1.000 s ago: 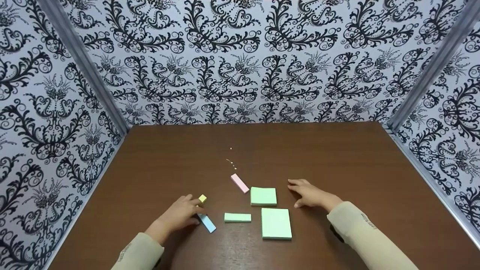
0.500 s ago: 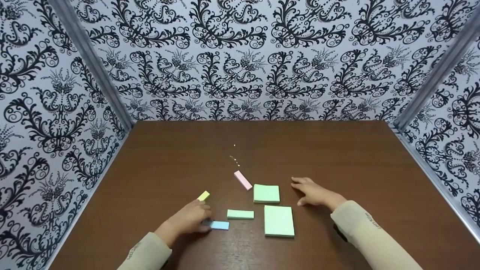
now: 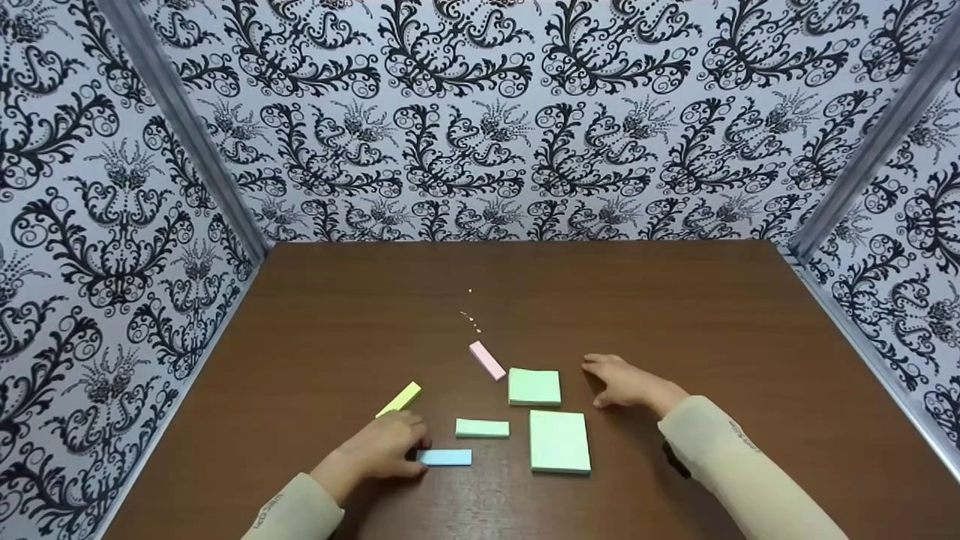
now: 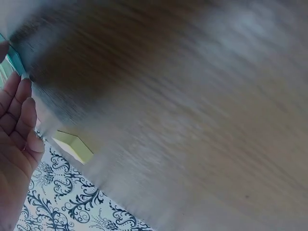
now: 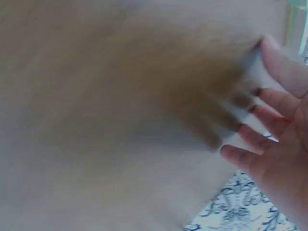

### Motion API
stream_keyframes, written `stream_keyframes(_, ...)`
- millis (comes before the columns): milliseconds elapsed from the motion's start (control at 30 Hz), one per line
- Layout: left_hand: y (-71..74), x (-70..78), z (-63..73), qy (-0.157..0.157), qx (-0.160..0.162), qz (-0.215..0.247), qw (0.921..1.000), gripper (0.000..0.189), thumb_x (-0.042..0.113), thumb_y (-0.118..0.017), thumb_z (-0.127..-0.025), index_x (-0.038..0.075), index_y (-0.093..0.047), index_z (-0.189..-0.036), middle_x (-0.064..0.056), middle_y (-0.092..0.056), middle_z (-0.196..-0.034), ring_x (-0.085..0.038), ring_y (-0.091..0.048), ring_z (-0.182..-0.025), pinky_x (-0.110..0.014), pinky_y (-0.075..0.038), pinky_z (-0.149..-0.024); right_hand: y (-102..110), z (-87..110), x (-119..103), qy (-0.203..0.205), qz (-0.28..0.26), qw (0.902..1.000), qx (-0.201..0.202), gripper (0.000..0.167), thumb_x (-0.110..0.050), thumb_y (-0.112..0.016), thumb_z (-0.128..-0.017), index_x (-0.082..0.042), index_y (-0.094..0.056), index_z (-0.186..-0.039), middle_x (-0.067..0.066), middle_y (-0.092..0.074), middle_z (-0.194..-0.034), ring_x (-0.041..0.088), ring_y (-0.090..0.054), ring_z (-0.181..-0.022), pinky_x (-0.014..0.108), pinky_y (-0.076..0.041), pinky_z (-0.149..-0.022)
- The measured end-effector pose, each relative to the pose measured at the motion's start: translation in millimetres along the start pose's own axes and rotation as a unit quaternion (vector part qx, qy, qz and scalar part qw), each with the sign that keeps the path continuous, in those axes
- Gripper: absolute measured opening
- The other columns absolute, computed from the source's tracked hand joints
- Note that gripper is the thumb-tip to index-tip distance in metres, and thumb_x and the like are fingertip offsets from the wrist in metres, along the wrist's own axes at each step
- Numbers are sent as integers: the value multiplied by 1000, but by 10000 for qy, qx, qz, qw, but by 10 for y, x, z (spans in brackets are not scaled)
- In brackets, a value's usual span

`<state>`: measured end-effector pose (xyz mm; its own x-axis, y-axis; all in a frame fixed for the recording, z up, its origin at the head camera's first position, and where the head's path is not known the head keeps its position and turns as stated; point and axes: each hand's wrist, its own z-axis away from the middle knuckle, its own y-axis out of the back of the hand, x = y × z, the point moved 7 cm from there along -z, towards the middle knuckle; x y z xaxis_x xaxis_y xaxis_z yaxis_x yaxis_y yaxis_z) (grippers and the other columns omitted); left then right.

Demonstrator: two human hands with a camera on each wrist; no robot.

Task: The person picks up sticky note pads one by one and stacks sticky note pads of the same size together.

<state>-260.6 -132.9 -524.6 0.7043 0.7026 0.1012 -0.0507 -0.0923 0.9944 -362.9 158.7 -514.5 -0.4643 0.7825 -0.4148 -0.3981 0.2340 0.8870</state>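
— What is your left hand (image 3: 382,444) holding?

— I'm pinching the left end of a narrow, pale-blue rectangular paper pad (image 3: 451,457). It's lying on the brown wood-grain table (image 3: 675,315), just nearer me than a narrow, mint-green rectangular paper pad (image 3: 482,428).

— What could be going wrong there?

— That gap is looking slim to me, so a careless twist of my wrist could be knocking the green one askew. My knuckles are also sitting right by a slim yellow oblong paper pad (image 3: 400,398); sweeping backward could be shoving it. And if I'm squeezing unevenly, the blue sheets could be fanning apart.

— And your right hand (image 3: 628,384)?

— It's holding nothing, fingers and thumb loosely spread, near a small, pale-green, nearly square paper pad (image 3: 534,387). I can't tell whether the fingertips are touching the wood.

— What aren't you seeing?

— My own hand is hiding the blue pad's gripped end and perhaps the yellow pad's near tip. The left wrist view is cutting most of the blue pad off at its edge, and both wrist views are blurring the tabletop. Beyond a slim pink oblong paper pad (image 3: 487,361), some pale flecks (image 3: 472,320) are showing too small to identify.
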Motion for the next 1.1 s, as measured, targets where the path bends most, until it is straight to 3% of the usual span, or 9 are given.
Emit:
stream_keyframes(67,-5,8,-4,-59,39,39,10000,21,33,-69,-75,14,-62,-81,7,-52,-75,-8,-45,-70,-28,-42,-71,76,-18,-181,275,298,9980,486,50,-6,-64,-82,12,-46,-126,28,-42,-132,43,-36,-123,52,-33,-97)
stream_keyframes(133,-16,31,-27,-100,28,134,9999,19,32,-69,-76,14,-63,-80,8,-51,-74,-7,-44,-70,-28,-42,-70,141,-21,-443,821,684,9880,1118,39,-4,-65,-81,10,-55,-116,24,-55,-116,39,-49,-110,49,-39,-91)
stream_keyframes(200,-40,60,-63,-97,-23,270,9996,19,32,-68,-77,14,-63,-81,8,-52,-74,-6,-44,-70,-28,-42,-71,146,6,-736,1415,1028,9706,1655,29,-3,-68,-77,6,-63,-104,17,-62,-99,32,-56,-94,43,-44,-82)
stream_keyframes(333,-82,129,-146,-105,-147,519,9985,18,32,-67,-78,15,-64,-82,9,-55,-76,-6,-46,-70,-29,-43,-73,-38,121,-1304,2559,1884,9201,2288,12,-3,-70,-66,-3,-67,-77,5,-63,-73,21,-57,-70,33,-46,-66)
stream_keyframes(433,-107,163,-197,-85,-183,633,9978,18,32,-68,-78,15,-65,-83,9,-57,-78,-6,-49,-72,-30,-44,-74,-289,184,-1622,2815,2702,8901,2355,8,-9,-70,-64,-11,-63,-65,-2,-57,-63,16,-53,-61,29,-41,-56)
stream_keyframes(467,-109,168,-211,-64,-178,648,9977,18,32,-68,-77,15,-65,-82,9,-57,-77,-6,-49,-73,-30,-44,-74,-380,192,-1701,2777,2956,8855,2265,10,-12,-70,-65,-14,-61,-62,-3,-55,-62,15,-51,-60,28,-38,-53)
stream_keyframes(700,-122,178,-256,60,-186,762,9969,19,32,-69,-76,14,-65,-80,9,-55,-72,-6,-49,-70,-28,-44,-71,-854,137,-1897,2157,4106,8749,1391,7,-21,-63,-77,-16,-66,-74,-5,-56,-68,13,-44,-61,27,-28,-50)
stream_keyframes(967,-83,162,-259,-96,36,880,9961,18,33,-69,-76,16,-64,-78,11,-53,-71,-3,-45,-67,-23,-42,-66,-928,108,-1901,2427,4029,8659,1706,5,-20,-66,-78,-15,-66,-77,-5,-57,-72,11,-43,-62,23,-30,-51)
stream_keyframes(1100,-23,58,-228,85,220,1176,9928,14,31,-64,-79,17,-65,-77,12,-53,-70,-2,-45,-65,-21,-41,-63,-902,137,-1904,2616,3929,8591,1979,5,-19,-68,-75,-15,-65,-75,-5,-56,-70,11,-43,-60,23,-27,-49)
